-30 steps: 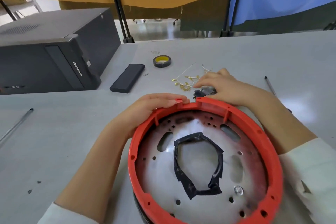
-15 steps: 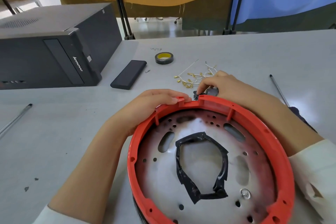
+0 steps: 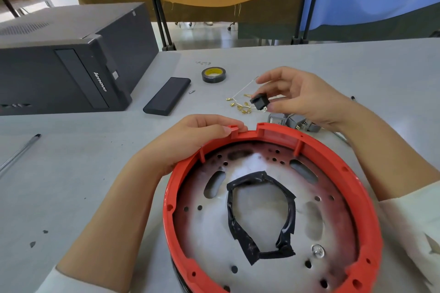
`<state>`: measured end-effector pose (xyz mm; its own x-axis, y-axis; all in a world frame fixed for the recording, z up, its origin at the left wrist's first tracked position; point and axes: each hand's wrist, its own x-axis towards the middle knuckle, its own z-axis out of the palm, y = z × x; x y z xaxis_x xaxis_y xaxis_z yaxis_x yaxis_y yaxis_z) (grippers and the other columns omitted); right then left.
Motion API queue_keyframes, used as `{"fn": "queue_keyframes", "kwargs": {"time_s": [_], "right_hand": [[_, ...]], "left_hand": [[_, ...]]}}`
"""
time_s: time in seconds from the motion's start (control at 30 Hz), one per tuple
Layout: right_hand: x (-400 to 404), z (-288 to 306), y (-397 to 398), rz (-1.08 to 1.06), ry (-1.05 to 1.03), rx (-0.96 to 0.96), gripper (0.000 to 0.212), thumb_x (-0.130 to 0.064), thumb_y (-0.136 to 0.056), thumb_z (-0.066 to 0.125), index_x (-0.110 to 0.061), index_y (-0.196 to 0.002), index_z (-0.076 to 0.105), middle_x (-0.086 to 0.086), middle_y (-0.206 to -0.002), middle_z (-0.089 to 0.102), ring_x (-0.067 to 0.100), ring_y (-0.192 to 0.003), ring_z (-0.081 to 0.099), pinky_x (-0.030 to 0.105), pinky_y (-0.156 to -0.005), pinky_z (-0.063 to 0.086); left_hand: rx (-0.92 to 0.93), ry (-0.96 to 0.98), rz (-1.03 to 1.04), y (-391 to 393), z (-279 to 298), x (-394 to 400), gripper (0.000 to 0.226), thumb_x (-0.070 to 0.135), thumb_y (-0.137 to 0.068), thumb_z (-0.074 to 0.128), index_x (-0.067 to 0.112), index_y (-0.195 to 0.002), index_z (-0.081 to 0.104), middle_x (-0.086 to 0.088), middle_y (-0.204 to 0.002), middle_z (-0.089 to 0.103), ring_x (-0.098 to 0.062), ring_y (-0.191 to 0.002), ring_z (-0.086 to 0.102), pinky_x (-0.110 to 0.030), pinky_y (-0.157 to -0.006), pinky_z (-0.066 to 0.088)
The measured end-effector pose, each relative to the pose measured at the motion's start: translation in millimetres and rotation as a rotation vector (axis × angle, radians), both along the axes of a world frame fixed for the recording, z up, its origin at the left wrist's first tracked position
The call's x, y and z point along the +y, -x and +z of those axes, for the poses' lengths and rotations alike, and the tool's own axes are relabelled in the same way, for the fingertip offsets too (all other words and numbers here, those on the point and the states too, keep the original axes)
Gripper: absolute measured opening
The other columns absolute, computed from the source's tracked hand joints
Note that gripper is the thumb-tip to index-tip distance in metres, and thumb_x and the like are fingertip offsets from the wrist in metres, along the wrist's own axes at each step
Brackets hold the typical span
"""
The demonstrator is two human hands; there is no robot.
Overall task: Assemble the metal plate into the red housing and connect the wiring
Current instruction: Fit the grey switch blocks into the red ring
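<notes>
clearly the right hand (image 3: pixel 302 100) pinched a black switch (image 3: pixel 260 102) at 12 o'clock; left hand (image 3: pixel 190 140) gripped the red housing (image 3: pixel 364 188); loose pinch might drop it.

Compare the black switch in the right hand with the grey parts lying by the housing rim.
The black switch is held in the air, pinched by the right hand; the grey parts lie on the table. The switch is black and single; the others are grey and clustered. Both show small metal terminals.
</notes>
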<state>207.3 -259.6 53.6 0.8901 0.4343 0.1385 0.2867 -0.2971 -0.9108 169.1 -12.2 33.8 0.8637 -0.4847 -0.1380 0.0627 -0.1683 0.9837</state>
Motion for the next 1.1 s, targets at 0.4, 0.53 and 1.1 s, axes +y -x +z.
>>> {"fn": "queue_keyframes", "kwargs": {"time_s": [0.4, 0.53, 1.1], "right_hand": [[20, 21, 23, 0.055, 0.137, 0.033, 0.029, -0.016, -0.078, 0.075, -0.027, -0.105, 0.071, -0.005, -0.104, 0.071, 0.015, -0.094, 0.067, 0.026, -0.088, 0.053], [33, 12, 31, 0.0, 0.09, 0.005, 0.023, -0.012, -0.08, 0.073, -0.023, -0.1, 0.073, 0.0, -0.097, 0.073, 0.007, -0.083, 0.066, 0.018, -0.081, 0.051], [36, 7, 37, 0.004, 0.089, -0.065, 0.021, -0.005, -0.081, 0.069, -0.025, -0.087, 0.072, -0.008, -0.083, 0.071, 0.004, -0.082, 0.063, 0.016, -0.081, 0.049]], "left_hand": [[-0.123, -0.102, 0.102, 8, 7, -2, 0.02, 0.011, -0.095, 0.061, 0.023, -0.105, 0.073, 0.01, -0.1, 0.077, -0.003, -0.095, 0.071, -0.011, -0.081, 0.053], [-0.15, -0.023, 0.1, 9, 6, -6, 0.032, -0.004, -0.094, 0.054, 0.022, -0.102, 0.07, 0.009, -0.095, 0.077, -0.004, -0.089, 0.072, -0.01, -0.075, 0.052], [-0.146, -0.012, 0.144, 10, 7, -9, 0.034, -0.009, -0.092, 0.053, 0.02, -0.102, 0.069, 0.01, -0.089, 0.077, -0.001, -0.084, 0.071, -0.01, -0.077, 0.052]]}}
